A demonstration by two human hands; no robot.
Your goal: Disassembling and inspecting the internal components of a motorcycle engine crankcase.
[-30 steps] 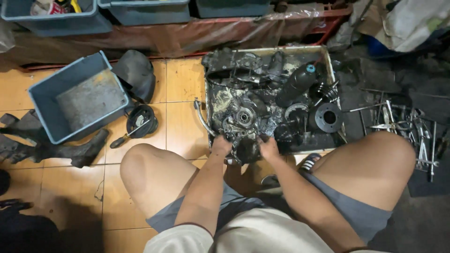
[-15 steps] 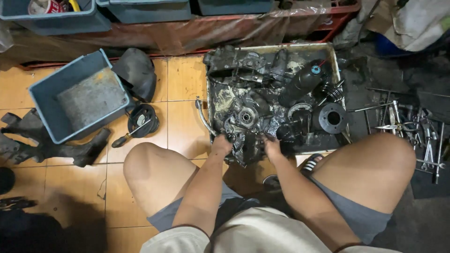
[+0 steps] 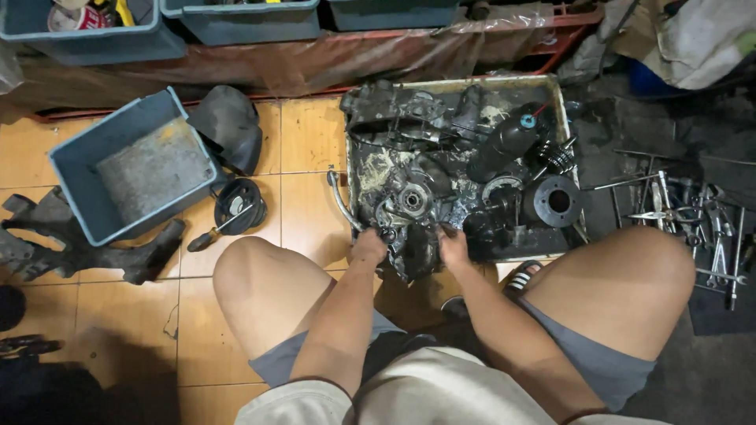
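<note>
A greasy engine casing (image 3: 413,208) with a round bearing in its middle lies at the near edge of a shallow metal tray (image 3: 561,94) full of oily black parts. My left hand (image 3: 368,245) grips the casing's near left side. My right hand (image 3: 452,245) holds its near right side. Both hands are smeared with grease. I sit low with my knees spread on either side of the tray's near edge.
An empty blue-grey plastic bin (image 3: 130,165) stands on the tiled floor at left, beside a black cover (image 3: 228,126), a round black part (image 3: 240,203) and a screwdriver (image 3: 206,236). Wrenches and pliers (image 3: 693,224) lie scattered at right. More bins line the back wall.
Both hands have stayed on the casing's near edge, and the casing seems shifted slightly toward me. The view has moved a little.
</note>
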